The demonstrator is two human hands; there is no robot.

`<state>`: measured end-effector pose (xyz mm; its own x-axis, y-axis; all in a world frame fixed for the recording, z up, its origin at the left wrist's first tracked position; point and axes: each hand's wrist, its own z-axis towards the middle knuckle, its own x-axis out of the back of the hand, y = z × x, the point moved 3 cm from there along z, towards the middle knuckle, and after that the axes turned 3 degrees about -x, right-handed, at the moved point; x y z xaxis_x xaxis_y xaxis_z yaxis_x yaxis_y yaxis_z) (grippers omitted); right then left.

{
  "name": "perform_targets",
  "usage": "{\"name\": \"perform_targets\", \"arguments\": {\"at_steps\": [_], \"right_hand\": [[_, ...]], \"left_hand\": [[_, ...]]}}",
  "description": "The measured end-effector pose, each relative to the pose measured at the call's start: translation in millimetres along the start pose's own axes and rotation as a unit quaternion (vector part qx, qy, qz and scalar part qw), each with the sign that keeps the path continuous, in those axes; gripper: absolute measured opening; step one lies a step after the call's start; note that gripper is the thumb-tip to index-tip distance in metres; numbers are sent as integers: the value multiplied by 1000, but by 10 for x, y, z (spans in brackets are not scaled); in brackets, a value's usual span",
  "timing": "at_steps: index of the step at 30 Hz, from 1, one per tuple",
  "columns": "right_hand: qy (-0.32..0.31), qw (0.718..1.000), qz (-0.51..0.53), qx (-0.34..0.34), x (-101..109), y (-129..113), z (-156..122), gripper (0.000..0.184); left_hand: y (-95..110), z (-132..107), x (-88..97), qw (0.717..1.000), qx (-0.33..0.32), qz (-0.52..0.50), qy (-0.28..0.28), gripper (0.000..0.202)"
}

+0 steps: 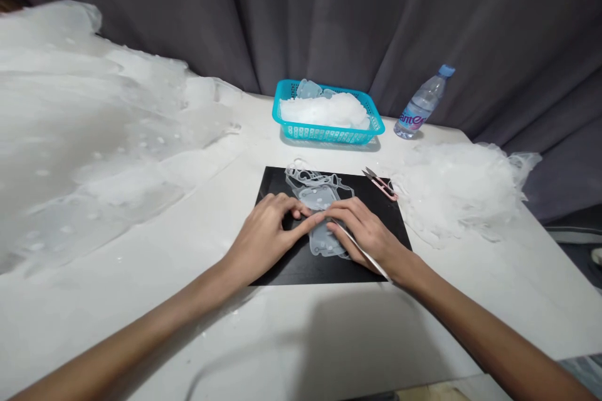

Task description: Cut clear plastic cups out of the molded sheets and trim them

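- Translucent plastic cut-out [317, 200] flat on black mat [282, 269]; near end pinned under both hands, far end free and looping toward the mat's back edge.
- Left hand [266, 232]: fingers together and stretched out, tips pressed down on the cut-out's left side; nothing clamped.
- Right hand [364, 229]: closed in a pen grip on thin metal tool [357, 245]; tip hidden under the fingers, just beside the left fingertips; shaft slanting back over the wrist. Blade or tweezers: cannot tell.
- Pink snips [380, 183] lying across the mat's far right corner, apart from both hands, nearer the right one.
- Heap of clear scraps [456, 194] right of the mat.
- Teal basket [329, 133] with more pale pieces behind the mat; water bottle [421, 106] upright to the basket's right.
- Big spread of white spotted fabric [94, 131] over the left of the worktop [329, 338]; grey curtain behind.
- Risk, judged: tool tip and left fingertips almost touching, so a slip likely to nick a finger or tear the thin material.
- Risk, judged: only fingertip pressure on the cut-out; uneven pressure likely to let it slide or buckle under the tool.
- Risk, judged: snips close to the right forearm; a wide sweep enough to knock them off the mat into the scraps.
- Risk, judged: clear on clear; any loose bit easily lost among the scraps.
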<state>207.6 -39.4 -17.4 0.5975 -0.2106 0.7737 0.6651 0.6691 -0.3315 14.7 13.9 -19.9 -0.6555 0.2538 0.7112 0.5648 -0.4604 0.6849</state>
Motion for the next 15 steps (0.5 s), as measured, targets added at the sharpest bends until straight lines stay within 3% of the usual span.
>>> {"name": "perform_targets", "arguments": {"at_steps": [4, 9, 11, 15], "right_hand": [[18, 998, 50, -17, 67, 0, -7, 18], [137, 984, 65, -96, 255, 104, -26, 25], [109, 988, 44, -98, 247, 142, 1, 26], [-25, 998, 29, -51, 125, 141, 67, 28]], "left_hand": [[-2, 40, -42, 994, -7, -105, -5, 40], [42, 50, -5, 985, 5, -168, -30, 31], [76, 49, 7, 983, 6, -181, -38, 30], [122, 41, 4, 978, -3, -203, -43, 27]]}}
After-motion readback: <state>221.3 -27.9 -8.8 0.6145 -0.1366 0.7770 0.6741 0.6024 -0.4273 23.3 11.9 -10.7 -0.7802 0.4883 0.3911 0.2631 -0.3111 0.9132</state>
